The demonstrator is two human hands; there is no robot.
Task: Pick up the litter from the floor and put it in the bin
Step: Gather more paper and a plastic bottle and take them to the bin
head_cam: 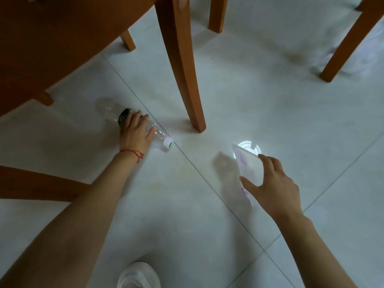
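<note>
The left hand [135,132] lies over a clear plastic bottle [133,123] that rests on its side on the pale tiled floor [239,90], to the left in the scene. The fingers curl over the far side of the bottle's middle and the thumb sits on its near side towards the neck, so the bottle is gripped between them. Its white cap [168,142] points right and near, clear of the hand; its base points far and left, towards a wooden chair [62,38]. A red string bracelet [133,153] circles the left wrist. A wooden leg [182,65] stands on the floor just right of the bottle, apart from it. The right hand [274,183] holds a white card with pink marks [248,163], to the right in the scene. The forefinger rests on the card's right edge and the thumb on its near lower edge, the card pinched between them with its far corner projecting beyond the fingertips. A bright round reflection [248,146] shows on the floor beyond the card. A white shoe [138,274] is at the near edge.
</note>
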